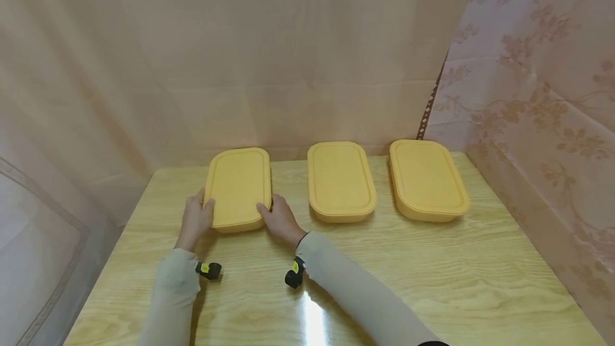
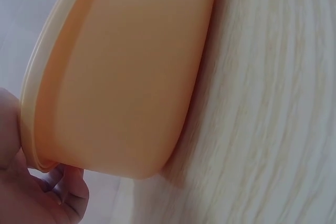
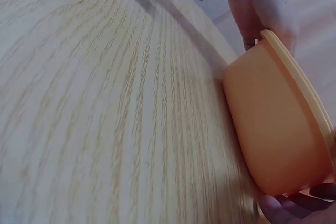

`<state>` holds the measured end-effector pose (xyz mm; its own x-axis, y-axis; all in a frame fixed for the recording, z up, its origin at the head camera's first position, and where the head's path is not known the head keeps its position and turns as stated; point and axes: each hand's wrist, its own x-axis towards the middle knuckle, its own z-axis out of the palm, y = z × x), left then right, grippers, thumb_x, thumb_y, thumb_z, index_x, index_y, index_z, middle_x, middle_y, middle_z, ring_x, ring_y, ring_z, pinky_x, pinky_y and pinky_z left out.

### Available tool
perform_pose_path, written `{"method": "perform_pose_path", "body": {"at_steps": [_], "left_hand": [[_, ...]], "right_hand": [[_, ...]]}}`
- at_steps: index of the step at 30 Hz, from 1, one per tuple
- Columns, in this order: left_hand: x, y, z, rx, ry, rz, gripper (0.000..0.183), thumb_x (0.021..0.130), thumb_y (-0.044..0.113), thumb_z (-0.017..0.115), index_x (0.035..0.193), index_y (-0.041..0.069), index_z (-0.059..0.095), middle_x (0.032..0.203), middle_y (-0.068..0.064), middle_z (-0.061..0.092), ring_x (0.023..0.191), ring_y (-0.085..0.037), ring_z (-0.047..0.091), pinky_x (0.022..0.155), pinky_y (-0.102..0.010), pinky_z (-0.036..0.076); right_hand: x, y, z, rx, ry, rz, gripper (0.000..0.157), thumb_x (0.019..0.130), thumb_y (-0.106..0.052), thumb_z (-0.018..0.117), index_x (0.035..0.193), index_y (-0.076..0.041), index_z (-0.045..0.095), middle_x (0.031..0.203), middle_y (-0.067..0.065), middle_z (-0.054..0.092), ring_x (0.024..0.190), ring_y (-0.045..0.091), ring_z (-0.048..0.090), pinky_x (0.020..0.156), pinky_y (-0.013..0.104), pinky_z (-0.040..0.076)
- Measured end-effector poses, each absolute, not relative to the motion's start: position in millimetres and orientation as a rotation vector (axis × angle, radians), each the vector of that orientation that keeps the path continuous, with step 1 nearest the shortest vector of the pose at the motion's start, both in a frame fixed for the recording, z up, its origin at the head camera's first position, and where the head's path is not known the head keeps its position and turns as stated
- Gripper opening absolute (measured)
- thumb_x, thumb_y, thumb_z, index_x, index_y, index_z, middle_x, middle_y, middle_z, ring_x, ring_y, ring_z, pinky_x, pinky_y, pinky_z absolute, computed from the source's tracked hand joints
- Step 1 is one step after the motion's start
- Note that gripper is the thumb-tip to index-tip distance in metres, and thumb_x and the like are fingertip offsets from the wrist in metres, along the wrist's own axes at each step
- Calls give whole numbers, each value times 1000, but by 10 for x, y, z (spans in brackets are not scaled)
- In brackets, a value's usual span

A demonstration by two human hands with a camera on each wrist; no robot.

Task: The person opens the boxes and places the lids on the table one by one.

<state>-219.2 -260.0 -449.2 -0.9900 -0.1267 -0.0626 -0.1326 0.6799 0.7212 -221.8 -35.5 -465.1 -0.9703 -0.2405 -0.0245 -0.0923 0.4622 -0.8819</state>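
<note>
At the left end of the row sits a yellow lidded food container (image 1: 238, 186), a rounded rectangle with a flat lid. My left hand (image 1: 194, 219) grips its left side near the front corner, thumb at the lid's edge. On the opposite side my right hand (image 1: 283, 222) holds the right edge, its thumb over the lid. The left wrist view shows the container's smooth wall (image 2: 131, 77) close up, with curled fingers (image 2: 73, 192) under the rim. In the right wrist view, both hands are at the two ends of the container (image 3: 273, 114). Its contents are hidden by the lid.
Two similar yellow lidded containers stand to the right, one in the middle (image 1: 342, 180) and one farther right (image 1: 429, 178). All rest near the back edge of the wood-grain table (image 1: 384, 282). A beige curtain (image 1: 288, 57) hangs behind, a floral one (image 1: 543, 95) at right.
</note>
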Motion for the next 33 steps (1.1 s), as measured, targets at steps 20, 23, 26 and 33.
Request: {"method": "perform_pose_path", "body": {"at_steps": [20, 23, 26, 33], "left_hand": [[-2180, -2527, -4493, -351, 3112, 1093, 56, 100, 24, 46, 145, -7, 36, 139, -34, 37, 128, -49, 39, 108, -59, 34], [-2170, -2504, -4474, -343, 3156, 1058, 54, 99, 22, 47, 144, -6, 38, 139, -33, 38, 130, -49, 36, 110, -59, 32], [-2157, -2478, -4463, -295, 3225, 1027, 50, 97, 19, 49, 140, -7, 43, 137, -32, 42, 128, -47, 37, 109, -57, 33], [-2143, -2464, -4449, -42, 3366, 1044, 36, 92, 10, 58, 124, -6, 59, 123, -29, 54, 116, -46, 45, 99, -56, 38]], "right_hand": [[-2175, -415, -4654, -99, 2570, -1612, 39, 97, -37, 57, 106, 0, 52, 87, 3, 46, 77, 15, 44, 64, 23, 36], [-2173, -418, -4649, -95, 2575, -1613, 38, 97, -37, 58, 105, -1, 52, 86, 3, 45, 77, 15, 44, 64, 23, 36], [-2164, -421, -4644, -92, 2585, -1607, 37, 97, -37, 58, 105, -1, 51, 87, 3, 46, 77, 15, 43, 64, 23, 36], [-2155, -422, -4635, -67, 2580, -1589, 40, 98, -38, 57, 111, 0, 52, 96, 8, 54, 81, 16, 48, 68, 25, 40]]}}
